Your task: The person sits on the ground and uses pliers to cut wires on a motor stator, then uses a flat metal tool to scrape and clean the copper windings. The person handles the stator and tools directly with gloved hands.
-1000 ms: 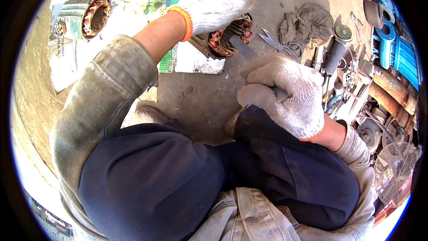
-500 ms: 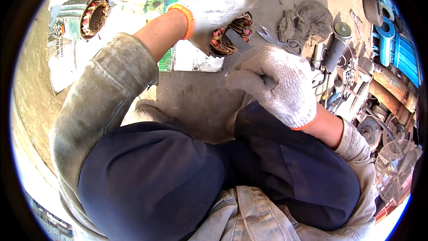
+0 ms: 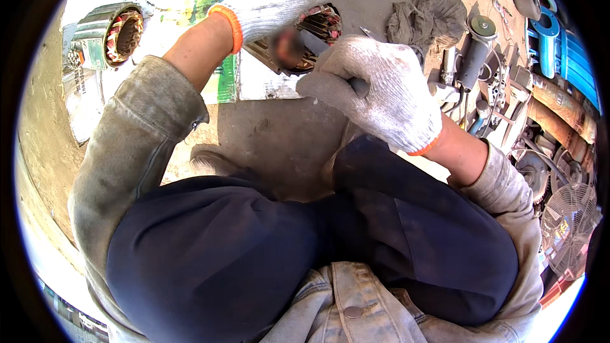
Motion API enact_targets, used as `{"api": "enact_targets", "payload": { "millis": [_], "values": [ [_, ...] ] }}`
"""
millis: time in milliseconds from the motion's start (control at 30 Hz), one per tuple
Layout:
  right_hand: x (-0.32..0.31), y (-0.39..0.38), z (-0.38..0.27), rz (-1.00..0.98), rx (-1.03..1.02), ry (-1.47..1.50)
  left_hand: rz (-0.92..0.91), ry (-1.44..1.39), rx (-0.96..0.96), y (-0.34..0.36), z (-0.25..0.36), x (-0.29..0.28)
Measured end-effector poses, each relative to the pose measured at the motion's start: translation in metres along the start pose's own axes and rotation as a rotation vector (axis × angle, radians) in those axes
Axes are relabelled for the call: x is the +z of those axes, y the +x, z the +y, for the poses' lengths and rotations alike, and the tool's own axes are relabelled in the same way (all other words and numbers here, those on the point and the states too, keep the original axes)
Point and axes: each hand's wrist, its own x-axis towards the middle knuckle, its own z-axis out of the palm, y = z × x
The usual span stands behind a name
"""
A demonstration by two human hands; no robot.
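A motor stator [image 3: 330, 23] with copper windings stands on a flattened printed sheet [image 3: 267, 89] in front of me, its round bore facing me. My left hand [image 3: 273, 0], in a white knitted glove with an orange cuff, is curled over the stator's upper left side. From my right hand [image 3: 381, 89], gloved the same way, a flat grey blade-like tool [image 3: 314, 43] reaches into the windings. Those fingers are closed round it, and its dark end shows within the fist. A blurred patch covers the stator's lower left part.
A second wound stator [image 3: 101, 35] lies at the far left on the sheet. On the right are a dark rag [image 3: 429, 19], an angle grinder [image 3: 475, 57], rusty pipes [image 3: 559, 114], blue metal housings [image 3: 565, 54] and a fan with a wire guard [image 3: 569, 228]. A scissors tip [image 3: 368, 32] shows beyond my right hand.
My right hand has moved forward with the tool, nearer the stator, and now covers most of the scissors. My left hand stays on the stator. The whole view has shifted slightly.
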Motion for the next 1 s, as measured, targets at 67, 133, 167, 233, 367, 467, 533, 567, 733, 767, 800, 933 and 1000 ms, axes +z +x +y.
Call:
{"api": "enact_targets", "payload": {
  "millis": [67,133,167,233,367,467,533,567,733,767,800,933,1000],
  "values": [
    [0.006,0.011,0.009,0.002,-0.012,0.032,-0.001,0.047,-0.052,0.002,0.009,0.0],
    [0.012,0.008,0.012,0.051,-0.074,-0.006,-0.019,0.026,-0.093,0.001,0.01,0.0],
    [0.013,0.007,0.014,0.075,-0.104,-0.026,-0.028,0.013,-0.113,0.0,0.01,0.0],
    [0.004,0.002,0.012,0.026,-0.057,-0.009,-0.044,0.031,-0.028,-0.009,0.021,-0.009],
    [0.004,0.013,0.015,0.055,-0.038,0.055,0.001,0.082,0.018,0.001,0.005,0.003],
    [-0.01,0.017,0.005,0.047,-0.086,0.09,-0.016,0.037,-0.007,-0.002,0.001,0.0],
    [-0.021,0.01,0.008,-0.035,0.019,-0.007,-0.033,0.061,-0.045,-0.002,0.006,0.0],
    [-0.021,0.008,0.011,-0.023,0.005,-0.013,-0.04,0.072,-0.064,-0.001,0.011,0.0],
    [-0.023,0.017,0.023,-0.012,-0.111,0.091,-0.083,0.049,-0.13,-0.001,0.017,-0.002],
    [-0.033,0.013,0.021,-0.049,-0.082,0.105,-0.07,0.052,-0.081,-0.004,0.012,-0.002],
    [-0.04,0.009,0.021,-0.05,-0.101,0.112,-0.05,0.06,-0.039,-0.006,0.001,-0.001],
    [-0.055,0.003,0.027,-0.121,-0.194,0.121,-0.099,0.12,-0.012,-0.004,0.001,-0.011],
    [-0.057,0.007,0.03,-0.151,-0.251,0.1,-0.104,0.189,-0.005,0.002,0.003,-0.009]
  ]
}}
